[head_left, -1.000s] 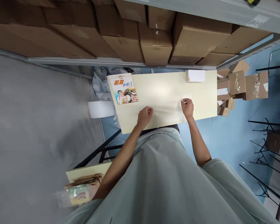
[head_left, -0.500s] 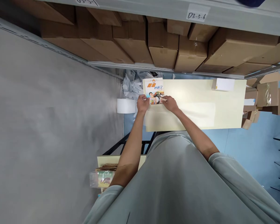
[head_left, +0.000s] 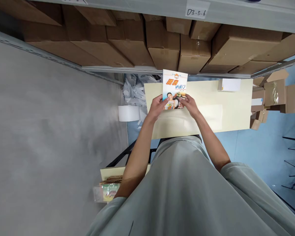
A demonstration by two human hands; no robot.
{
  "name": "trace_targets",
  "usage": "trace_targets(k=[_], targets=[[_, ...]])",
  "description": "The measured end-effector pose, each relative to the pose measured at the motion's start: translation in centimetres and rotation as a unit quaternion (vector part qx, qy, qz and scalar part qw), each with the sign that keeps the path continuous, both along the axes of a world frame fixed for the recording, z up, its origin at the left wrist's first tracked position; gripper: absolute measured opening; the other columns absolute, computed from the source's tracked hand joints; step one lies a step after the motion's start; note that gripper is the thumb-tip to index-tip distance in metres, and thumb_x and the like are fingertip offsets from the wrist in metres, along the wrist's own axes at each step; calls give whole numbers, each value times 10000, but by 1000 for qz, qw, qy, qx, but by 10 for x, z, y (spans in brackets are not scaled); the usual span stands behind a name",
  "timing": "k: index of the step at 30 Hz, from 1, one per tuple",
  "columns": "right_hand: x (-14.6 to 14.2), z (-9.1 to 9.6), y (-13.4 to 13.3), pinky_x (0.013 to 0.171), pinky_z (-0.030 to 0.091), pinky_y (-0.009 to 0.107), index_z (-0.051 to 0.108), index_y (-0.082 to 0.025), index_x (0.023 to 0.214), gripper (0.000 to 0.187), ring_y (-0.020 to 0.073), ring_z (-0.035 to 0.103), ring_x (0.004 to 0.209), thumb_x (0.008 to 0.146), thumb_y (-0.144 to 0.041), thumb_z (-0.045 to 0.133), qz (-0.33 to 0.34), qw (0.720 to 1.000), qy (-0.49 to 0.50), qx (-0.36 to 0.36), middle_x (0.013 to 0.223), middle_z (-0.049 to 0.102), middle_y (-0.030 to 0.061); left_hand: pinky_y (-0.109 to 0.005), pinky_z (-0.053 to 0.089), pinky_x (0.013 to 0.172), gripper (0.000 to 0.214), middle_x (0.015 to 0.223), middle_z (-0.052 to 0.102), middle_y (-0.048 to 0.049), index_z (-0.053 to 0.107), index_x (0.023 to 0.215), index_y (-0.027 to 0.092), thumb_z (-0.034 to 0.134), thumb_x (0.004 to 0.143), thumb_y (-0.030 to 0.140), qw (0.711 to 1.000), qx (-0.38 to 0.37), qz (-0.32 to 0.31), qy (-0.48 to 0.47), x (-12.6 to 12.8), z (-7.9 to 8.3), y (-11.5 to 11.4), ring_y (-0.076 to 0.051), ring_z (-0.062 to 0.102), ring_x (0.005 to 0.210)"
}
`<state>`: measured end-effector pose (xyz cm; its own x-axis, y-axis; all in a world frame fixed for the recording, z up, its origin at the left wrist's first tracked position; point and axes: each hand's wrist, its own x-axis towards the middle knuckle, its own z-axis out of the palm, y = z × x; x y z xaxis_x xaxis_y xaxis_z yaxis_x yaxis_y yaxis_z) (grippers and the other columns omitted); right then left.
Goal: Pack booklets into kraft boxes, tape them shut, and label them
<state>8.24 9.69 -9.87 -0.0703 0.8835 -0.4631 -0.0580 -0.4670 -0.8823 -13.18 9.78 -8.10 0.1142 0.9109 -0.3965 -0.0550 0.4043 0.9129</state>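
The closed, colourful book [head_left: 175,86] is cover-up, apparently above the table [head_left: 233,111].

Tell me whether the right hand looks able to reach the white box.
Likely yes: the right hand holds the booklet, but so does the left hand, and nothing visible blocks the way to the white box.

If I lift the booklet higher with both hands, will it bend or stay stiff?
The booklet would probably stay fairly stiff: its upper part shows no droop beyond the left hand and right hand. Being flat and rectangular, it seems unlikely to roll. Its thickness is hard to see.
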Motion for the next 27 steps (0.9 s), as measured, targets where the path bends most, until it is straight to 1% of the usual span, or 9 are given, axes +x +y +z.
trace_targets(k=[4,6,8,12,14,16,21,24,27], targets=[[71,40,-36,1021,669,461,746,-246,1284,740,325,790,1204,803,-795,869,-42,998,-36,18,1199,852,90,-449,651,1004,630,1135,839,-105,805,1211,160,759,940,727,996,-1,-88,-8,41,13,-26,-322,781,1144],[106,52,-63,959,674,449,749,-246,1272,718,319,798,1145,819,-794,848,-62,995,-77,3,1156,852,86,-427,637,1045,514,1198,826,-116,796,1232,173,727,992,622,992,4,-114,46,44,8,-39,-298,774,1163],[137,55,-93,904,670,436,747,-243,1228,687,304,800,1062,813,-781,845,-84,991,-105,-16,1098,848,80,-420,625,1072,383,1293,792,-129,778,1276,193,706,1017,465,981,16,-96,165,29,-2,-47,-277,762,1161],[182,37,-144,832,651,412,714,-241,1152,626,257,775,910,791,-739,829,-141,979,-141,-49,999,824,57,-508,566,1183,267,1335,709,-154,761,1238,231,664,989,239,904,29,-90,417,-30,-27,-52,-326,716,1208],[194,21,-160,770,634,391,694,-241,1128,621,236,747,832,775,-739,808,-163,970,-167,-66,935,798,38,-546,533,1222,238,1295,680,-161,746,1199,235,661,977,229,875,26,-120,468,-56,-37,-53,-360,683,1263],[201,7,-169,706,610,364,680,-243,1107,620,221,714,784,758,-744,785,-181,960,-197,-80,880,765,18,-555,532,1216,229,1265,660,-158,719,1192,244,662,970,239,862,23,-153,484,-71,-45,-53,-368,661,1280],[206,-15,-171,676,586,341,655,-246,1054,554,211,682,781,773,-719,715,-208,944,-237,-92,834,725,5,-552,554,1173,145,1201,650,-155,684,1067,256,585,982,192,844,51,-193,497,-68,-56,-51,-367,640,1283],[209,-20,-167,666,572,341,647,-243,1024,554,196,638,739,750,-723,685,-198,942,-251,-104,816,702,-1,-540,572,1144,119,1178,651,-153,630,920,277,601,958,168,844,50,-212,490,-63,-56,-44,-374,652,1270],[211,-21,-166,651,564,338,632,-253,1023,562,194,611,717,754,-746,657,-179,943,-256,-112,782,671,-13,-528,559,1161,165,1147,666,-148,564,879,285,602,944,139,853,48,-197,481,-64,-57,-35,-364,669,1245]])
